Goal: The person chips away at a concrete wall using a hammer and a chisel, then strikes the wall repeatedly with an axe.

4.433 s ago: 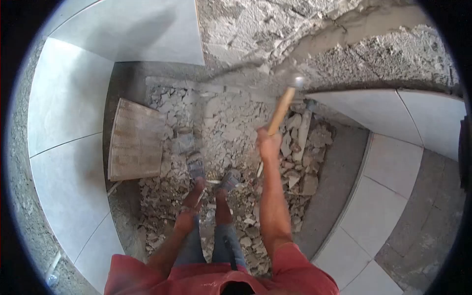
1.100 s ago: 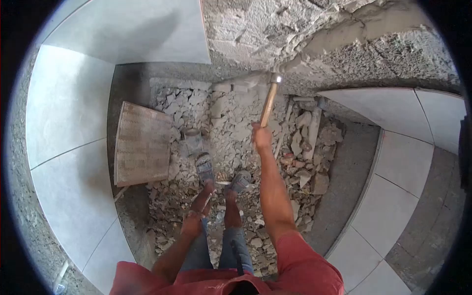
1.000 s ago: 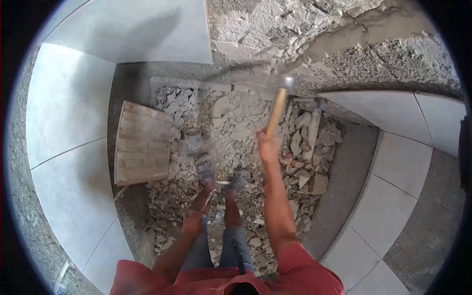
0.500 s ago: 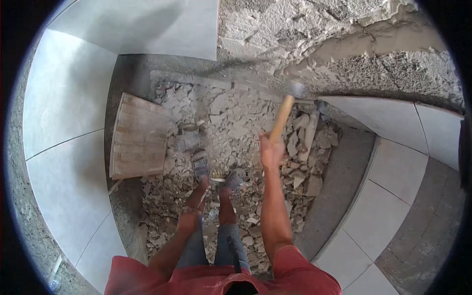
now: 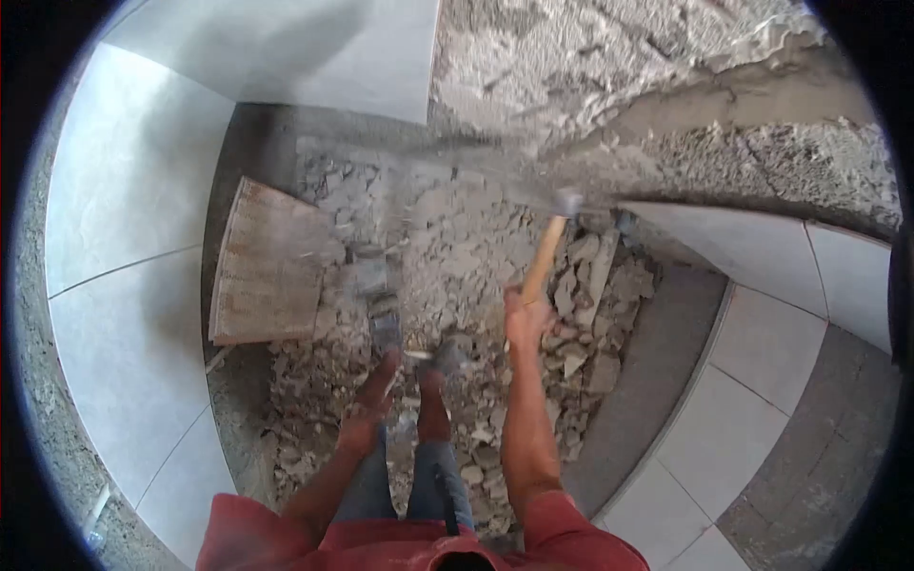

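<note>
My right hand [image 5: 526, 322] is closed round the wooden handle of a hammer [image 5: 545, 249]. The hammer's metal head, smeared by motion, is near the base of the rough, stripped wall [image 5: 666, 157]. My left hand [image 5: 362, 430] is low beside my leg, and its fingers are too blurred to make out. Broken plaster and mortar rubble [image 5: 457, 233] covers the floor under the hammer and around my feet.
A tile piece [image 5: 267, 262] leans at the left of the rubble. White tiles [image 5: 133, 181] line the left wall, and more tiles [image 5: 733, 381] edge the right side. A grey ledge [image 5: 657, 371] runs beside the rubble on the right.
The hammer head has come down and slightly left, with my right hand a little lower. The whole view has shifted slightly. Dust or motion blur shows near the wall base.
</note>
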Demonstrator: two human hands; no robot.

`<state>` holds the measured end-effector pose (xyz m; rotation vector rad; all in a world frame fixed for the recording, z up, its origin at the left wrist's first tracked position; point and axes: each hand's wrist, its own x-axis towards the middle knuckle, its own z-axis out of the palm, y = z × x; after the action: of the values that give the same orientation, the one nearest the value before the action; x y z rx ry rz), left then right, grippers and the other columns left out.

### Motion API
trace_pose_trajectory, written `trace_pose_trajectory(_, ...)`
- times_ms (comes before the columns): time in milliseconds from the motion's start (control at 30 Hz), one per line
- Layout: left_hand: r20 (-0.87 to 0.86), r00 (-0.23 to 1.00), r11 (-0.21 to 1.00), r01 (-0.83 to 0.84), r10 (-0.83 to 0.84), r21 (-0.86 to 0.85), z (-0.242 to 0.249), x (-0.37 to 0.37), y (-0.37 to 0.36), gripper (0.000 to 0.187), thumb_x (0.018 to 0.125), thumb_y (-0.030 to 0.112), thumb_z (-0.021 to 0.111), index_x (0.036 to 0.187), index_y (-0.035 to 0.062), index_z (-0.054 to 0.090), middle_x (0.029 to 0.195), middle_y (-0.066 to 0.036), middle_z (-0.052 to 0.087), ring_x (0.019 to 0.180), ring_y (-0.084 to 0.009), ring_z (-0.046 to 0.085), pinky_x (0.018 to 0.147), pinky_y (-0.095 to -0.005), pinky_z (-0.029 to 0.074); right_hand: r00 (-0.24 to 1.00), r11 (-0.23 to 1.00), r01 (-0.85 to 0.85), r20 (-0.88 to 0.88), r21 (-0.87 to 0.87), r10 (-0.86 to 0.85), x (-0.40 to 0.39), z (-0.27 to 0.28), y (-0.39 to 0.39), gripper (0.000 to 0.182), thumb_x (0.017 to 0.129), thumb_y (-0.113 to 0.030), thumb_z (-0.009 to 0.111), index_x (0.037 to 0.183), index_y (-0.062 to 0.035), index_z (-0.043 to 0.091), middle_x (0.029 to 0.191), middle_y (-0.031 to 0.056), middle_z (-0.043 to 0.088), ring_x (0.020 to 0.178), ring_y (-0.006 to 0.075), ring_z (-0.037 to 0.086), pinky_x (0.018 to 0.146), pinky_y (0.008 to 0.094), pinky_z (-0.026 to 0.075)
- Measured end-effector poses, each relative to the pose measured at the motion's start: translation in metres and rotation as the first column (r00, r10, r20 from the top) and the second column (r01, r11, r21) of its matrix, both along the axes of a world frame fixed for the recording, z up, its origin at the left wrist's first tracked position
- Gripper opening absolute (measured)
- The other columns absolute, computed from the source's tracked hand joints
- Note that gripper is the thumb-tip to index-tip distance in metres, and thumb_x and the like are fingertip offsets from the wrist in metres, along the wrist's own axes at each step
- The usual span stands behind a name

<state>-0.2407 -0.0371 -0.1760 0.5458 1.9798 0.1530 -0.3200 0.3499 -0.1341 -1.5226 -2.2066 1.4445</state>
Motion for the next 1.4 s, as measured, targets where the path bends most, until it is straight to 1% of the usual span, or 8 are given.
trace_pose_trajectory(200, -0.008, 1.000, 1.000, -0.015, 0.015, -0.005, 0.017, -0.004, 0.015, 0.033, 0.079, 0.012, 0.050, 0.112, 0.0118, 0.052, 0.108, -0.017, 0.054, 0.106, -0.0323, 0.050, 0.094, -0.0483, 0.034, 0.585, 0.905, 0.106, -0.761, 0.413, 0.279, -0.047, 0.052, 0.031, 0.013, 0.079, -0.012, 0.058, 0.076, -0.0006, 0.052, 0.072, 0.0046, 0.048, 0.059, 0.0167, 0.042, 0.057, 0.0312, 0.039)
trace_pose_trajectory(333, 0.086, 0.994, 0.997, -0.069, 0.071, -0.018, 0.015, 0.000, 0.010, 0.038, 0.081, 0.015, 0.046, 0.119, 0.0114, 0.048, 0.117, -0.017, 0.050, 0.115, -0.0328, 0.044, 0.099, -0.0508, 0.028, 0.971, 0.984, 0.094, 0.234, -0.149, -0.057, -0.044, -0.037, 0.042, 0.017, 0.076, -0.012, 0.059, 0.081, 0.0027, 0.052, 0.076, 0.0092, 0.053, 0.060, 0.0212, 0.046, 0.061, 0.0326, 0.040)
trace_pose_trajectory(567, -0.011, 0.995, 0.994, 0.102, -0.103, -0.029, 0.015, 0.003, 0.007, 0.036, 0.080, 0.015, 0.050, 0.116, 0.0101, 0.049, 0.115, -0.017, 0.050, 0.115, -0.0323, 0.044, 0.098, -0.0495, 0.030, 0.986, 0.884, -0.155, 0.010, 0.442, 0.167, -0.033, 0.054, 0.010, 0.022, 0.076, -0.018, 0.061, 0.082, 0.0018, 0.053, 0.074, 0.0108, 0.054, 0.065, 0.0200, 0.048, 0.062, 0.0333, 0.040)
trace_pose_trajectory(633, -0.040, 0.995, 0.996, 0.093, -0.092, 0.014, 0.018, -0.002, 0.011, 0.036, 0.079, 0.014, 0.052, 0.115, 0.0101, 0.049, 0.113, -0.017, 0.052, 0.114, -0.0317, 0.044, 0.098, -0.0484, 0.030, 0.722, 0.940, 0.097, -0.673, 0.327, 0.160, -0.039, 0.055, 0.023, 0.023, 0.077, -0.018, 0.060, 0.088, -0.0004, 0.052, 0.072, 0.0088, 0.052, 0.066, 0.0184, 0.047, 0.064, 0.0336, 0.040)
trace_pose_trajectory(867, 0.064, 0.990, 0.991, -0.122, 0.125, -0.055, 0.013, -0.011, 0.010, 0.036, 0.081, 0.016, 0.049, 0.117, 0.0115, 0.049, 0.111, -0.015, 0.054, 0.114, -0.0307, 0.045, 0.099, -0.0479, 0.030, 0.991, 0.984, 0.058, 0.127, -0.170, -0.036, -0.042, -0.033, 0.045, 0.015, 0.076, -0.012, 0.056, 0.070, -0.0006, 0.049, 0.067, 0.0050, 0.047, 0.061, 0.0152, 0.044, 0.058, 0.0321, 0.036)
trace_pose_trajectory(1233, -0.001, 0.997, 0.997, 0.072, -0.072, 0.028, 0.016, -0.007, 0.005, 0.043, 0.075, 0.016, 0.053, 0.118, 0.0126, 0.048, 0.110, -0.014, 0.053, 0.105, -0.0304, 0.050, 0.093, -0.0468, 0.036, 0.888, 0.868, 0.021, -0.407, 0.497, 0.212, -0.037, -0.033, 0.042, 0.017, 0.077, -0.015, 0.058, 0.072, -0.0018, 0.050, 0.063, 0.0055, 0.049, 0.062, 0.0136, 0.048, 0.059, 0.0305, 0.041)
trace_pose_trajectory(1300, -0.043, 0.996, 0.997, 0.075, -0.075, 0.011, 0.007, 0.010, 0.001, 0.041, 0.075, 0.016, 0.053, 0.116, 0.0121, 0.050, 0.106, -0.014, 0.053, 0.103, -0.0306, 0.051, 0.092, -0.0473, 0.037, 0.954, 0.999, 0.020, 0.301, -0.037, -0.008, -0.040, -0.073, 0.047, 0.014, 0.076, -0.013, 0.058, 0.074, -0.0033, 0.048, 0.061, 0.0045, 0.047, 0.059, 0.0113, 0.047, 0.055, 0.0290, 0.040)
trace_pose_trajectory(1400, -0.068, 0.996, 0.998, 0.059, -0.059, -0.014, -0.002, -0.008, 0.004, 0.037, 0.075, 0.016, 0.053, 0.112, 0.0113, 0.052, 0.103, -0.013, 0.055, 0.101, -0.0309, 0.052, 0.091, -0.0478, 0.038, 0.991, 0.967, 0.104, -0.059, -0.234, -0.121, -0.035, -0.038, 0.025, 0.012, 0.075, -0.010, 0.057, 0.076, -0.0040, 0.047, 0.060, 0.0027, 0.045, 0.056, 0.0104, 0.045, 0.053, 0.0288, 0.039)
